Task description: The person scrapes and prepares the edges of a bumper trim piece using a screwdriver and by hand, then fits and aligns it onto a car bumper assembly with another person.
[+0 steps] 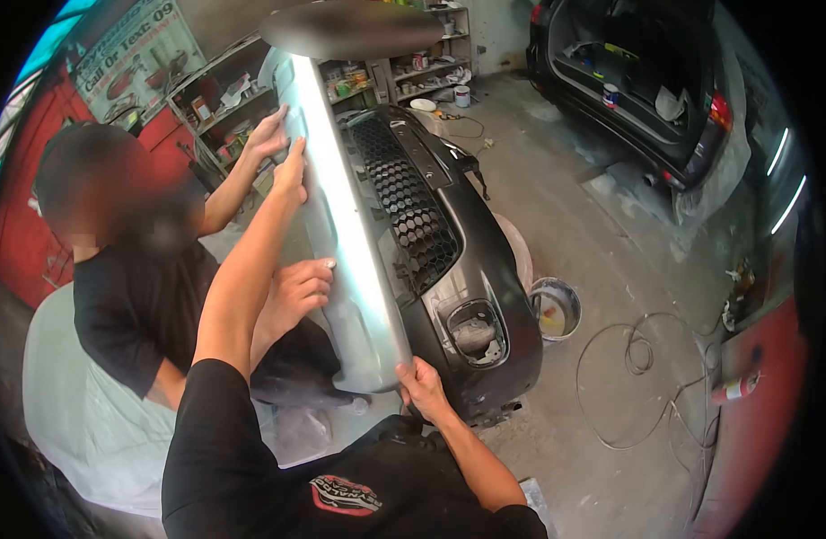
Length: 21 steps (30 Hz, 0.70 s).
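Note:
A long silver bumper panel [346, 216] is held up at a slant, its painted face catching a bright streak of light. My left hand [292, 171] grips its left edge toward the far end, the arm stretched forward. At the near lower corner, my right hand [422, 386] has its fingers closed on the rim. A co-worker at the left touches the same panel with one hand [268, 136] near its far end and another hand [298, 292] beside its lower left edge. Just right of the panel is a black bumper [494, 269] with a honeycomb grille [413, 202].
A bucket [557, 310] stands right of the black bumper. A thin hose [633, 359] coils over the floor. A dark car [637, 90] with its rear open is at the back right. Shelves [431, 67] with cans line the back. A covered shape [72, 395] sits left.

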{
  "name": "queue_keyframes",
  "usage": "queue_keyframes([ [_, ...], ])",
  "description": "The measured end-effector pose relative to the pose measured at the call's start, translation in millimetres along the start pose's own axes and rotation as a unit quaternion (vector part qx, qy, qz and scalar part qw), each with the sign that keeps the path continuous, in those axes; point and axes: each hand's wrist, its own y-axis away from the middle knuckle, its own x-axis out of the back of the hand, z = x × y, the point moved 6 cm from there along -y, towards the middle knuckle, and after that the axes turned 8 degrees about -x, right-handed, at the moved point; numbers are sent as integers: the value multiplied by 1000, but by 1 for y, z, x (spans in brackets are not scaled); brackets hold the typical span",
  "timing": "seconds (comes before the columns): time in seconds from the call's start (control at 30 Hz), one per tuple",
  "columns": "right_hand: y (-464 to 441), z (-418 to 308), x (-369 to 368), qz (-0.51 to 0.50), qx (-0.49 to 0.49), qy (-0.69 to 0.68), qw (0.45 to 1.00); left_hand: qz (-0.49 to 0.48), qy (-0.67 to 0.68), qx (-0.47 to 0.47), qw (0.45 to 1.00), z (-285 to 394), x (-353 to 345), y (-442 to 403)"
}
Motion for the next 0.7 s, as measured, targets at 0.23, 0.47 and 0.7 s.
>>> queue_keyframes([
  [0.23,-35,-14,-13,98,40,138,985,-68,147,62,985,-68,19,-46],
  [0.47,-83,4,-33,130,-37,143,980,-31,115,122,985,-123,53,-100],
  [0.7,-103,7,-39,158,-97,164,969,-22,140,173,975,-174,68,-121],
])
